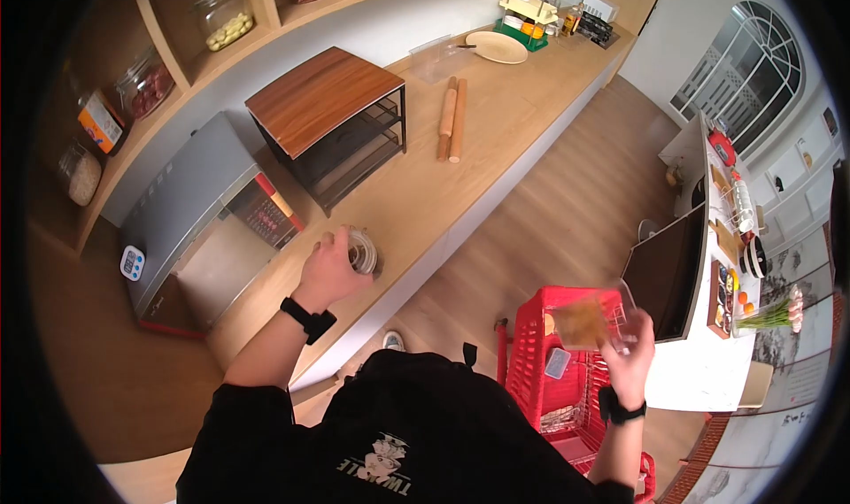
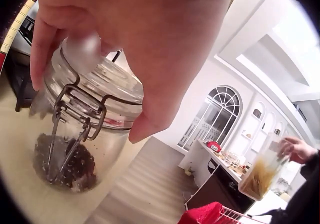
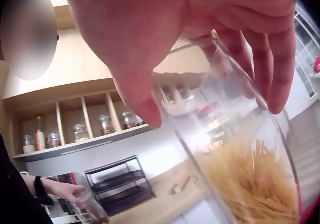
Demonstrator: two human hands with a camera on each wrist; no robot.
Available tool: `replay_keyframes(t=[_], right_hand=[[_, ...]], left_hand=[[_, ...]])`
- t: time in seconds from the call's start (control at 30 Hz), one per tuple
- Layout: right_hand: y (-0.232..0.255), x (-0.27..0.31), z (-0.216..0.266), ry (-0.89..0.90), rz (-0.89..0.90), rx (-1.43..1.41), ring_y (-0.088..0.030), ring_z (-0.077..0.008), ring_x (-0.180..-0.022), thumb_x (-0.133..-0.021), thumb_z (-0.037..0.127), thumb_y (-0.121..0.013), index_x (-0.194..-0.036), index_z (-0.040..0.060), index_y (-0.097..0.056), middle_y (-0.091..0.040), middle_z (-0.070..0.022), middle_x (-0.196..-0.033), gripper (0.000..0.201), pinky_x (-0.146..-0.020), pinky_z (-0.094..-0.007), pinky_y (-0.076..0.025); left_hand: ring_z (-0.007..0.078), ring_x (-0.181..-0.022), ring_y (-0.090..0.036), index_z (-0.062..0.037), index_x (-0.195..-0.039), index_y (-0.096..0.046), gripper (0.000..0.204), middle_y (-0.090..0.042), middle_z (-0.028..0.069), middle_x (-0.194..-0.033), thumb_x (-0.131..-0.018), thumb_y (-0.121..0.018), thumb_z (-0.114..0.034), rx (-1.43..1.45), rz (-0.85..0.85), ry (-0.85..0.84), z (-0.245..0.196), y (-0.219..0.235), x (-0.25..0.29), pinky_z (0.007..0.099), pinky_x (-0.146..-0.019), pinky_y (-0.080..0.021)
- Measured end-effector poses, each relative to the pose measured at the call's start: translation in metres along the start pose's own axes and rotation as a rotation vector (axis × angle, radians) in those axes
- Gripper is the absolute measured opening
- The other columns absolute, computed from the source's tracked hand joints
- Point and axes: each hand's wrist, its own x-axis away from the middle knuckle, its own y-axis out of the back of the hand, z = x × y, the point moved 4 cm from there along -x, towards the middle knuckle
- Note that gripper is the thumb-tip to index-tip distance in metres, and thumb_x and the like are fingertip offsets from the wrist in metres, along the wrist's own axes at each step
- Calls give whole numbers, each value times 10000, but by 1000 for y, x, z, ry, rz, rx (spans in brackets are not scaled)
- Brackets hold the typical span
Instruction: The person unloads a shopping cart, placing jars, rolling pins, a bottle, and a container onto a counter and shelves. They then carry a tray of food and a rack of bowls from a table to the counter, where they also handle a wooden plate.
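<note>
My left hand [image 1: 329, 269] grips a glass clip-top jar [image 2: 117, 121] from above, fingers and thumb spread round its lid. Dark reddish pieces [image 2: 70, 166] lie at the bottom of the jar, which is over the wooden counter [image 1: 403, 230] near its front edge. Out to the right, my right hand [image 1: 630, 362] holds a clear, tall container [image 3: 200, 111] by its top, thumb on one side and fingers on the other. Pale yellow dry noodles [image 3: 250, 179] fill its lower part. The container overlaps the red shopping cart [image 1: 529, 362] in the head view.
A grey microwave [image 1: 190, 212] and a wood-topped black rack [image 1: 326, 97] stand on the counter. Beyond them lie two rolling pins [image 1: 452, 119] and a pale plate [image 1: 496, 48]. Jars [image 1: 223, 17] line the shelf above. A white-topped counter [image 1: 695, 380] stands to the right.
</note>
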Motion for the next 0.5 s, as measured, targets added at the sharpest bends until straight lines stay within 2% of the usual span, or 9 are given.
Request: replay_keyframes(t=[0.07, 0.13, 0.2, 0.27, 0.4, 0.5], right_hand=[[-39, -27, 39, 232, 35, 75, -680, -258, -881, -689, 127, -869, -1266, -12, -542, -656, -153, -1032, 678, -785, -367, -567], [-83, -51, 75, 164, 157, 36, -685, -286, -892, -692, 208, -893, -1213, -21, -535, -661, -163, -1001, 673, -772, -390, -566], [-134, -74, 96, 324, 165, 74, -680, -326, -890, -693, 284, -897, -1195, -6, -539, -664, -173, -967, 682, -768, -424, -555], [-180, -87, 129, 303, 257, 37, -673, -353, -934, -688, 314, -889, -1224, -3, -524, -674, -183, -974, 722, -833, -445, -543], [-254, -102, 178, 354, 299, 63, -673, -376, -973, -702, 346, -874, -1268, -8, -501, -674, -234, -1020, 765, -875, -450, -542], [-296, -111, 201, 300, 357, 51, -671, -385, -1019, -716, 360, -864, -1278, -19, -489, -665, -269, -1070, 775, -901, -448, -541]], left_hand=[[428, -1140, -627, -35, -1414, -410, 935, -566, 302, -1254, -646, -848, -339, -13, 13, 11, 14, 2, -9, 451, -973, -533], [425, -1123, -635, -36, -1389, -413, 912, -570, 302, -1226, -638, -839, -331, 34, 29, 45, 23, 3, -17, 447, -954, -543], [437, -1111, -630, -48, -1346, -438, 859, -575, 293, -1200, -644, -836, -343, 67, -6, 38, 37, -7, -27, 466, -935, -547], [449, -1100, -624, -60, -1304, -464, 806, -580, 283, -1174, -651, -833, -356, 95, -50, 34, 46, -3, -35, 484, -917, -550], [436, -1101, -627, -53, -1290, -460, 831, -572, 280, -1192, -622, -850, -358, 166, 48, 81, 62, -4, -48, 483, -909, -557], [423, -1123, -624, -24, -1360, -426, 877, -569, 294, -1200, -635, -824, -315, 80, 78, 65, 66, -5, -53, 445, -937, -541]])
